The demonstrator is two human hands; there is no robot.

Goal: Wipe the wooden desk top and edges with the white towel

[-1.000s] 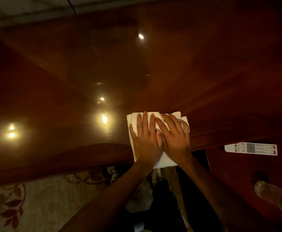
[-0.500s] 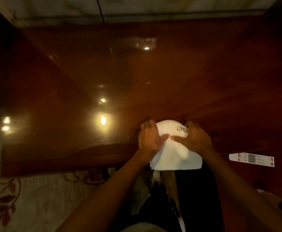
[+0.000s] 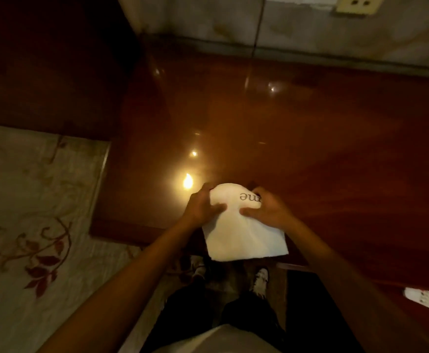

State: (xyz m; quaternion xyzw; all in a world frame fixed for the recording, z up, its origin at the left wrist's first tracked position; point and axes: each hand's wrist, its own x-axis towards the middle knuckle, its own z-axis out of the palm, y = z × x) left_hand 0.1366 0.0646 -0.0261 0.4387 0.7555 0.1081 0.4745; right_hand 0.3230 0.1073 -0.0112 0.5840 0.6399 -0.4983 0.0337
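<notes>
Over the desk (image 3: 310,149) edge, both hands' fingers (image 3: 214,207) pinch the white towel (image 3: 241,235) between them.

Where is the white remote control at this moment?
In the head view, the white remote control lies at the lower right, on dark wood, to the right of the right hand and white towel.

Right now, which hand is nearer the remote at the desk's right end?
Right. The right hand grips the white towel's right side, on the side toward the remote; the left hand grips its left side, farther away.
</notes>
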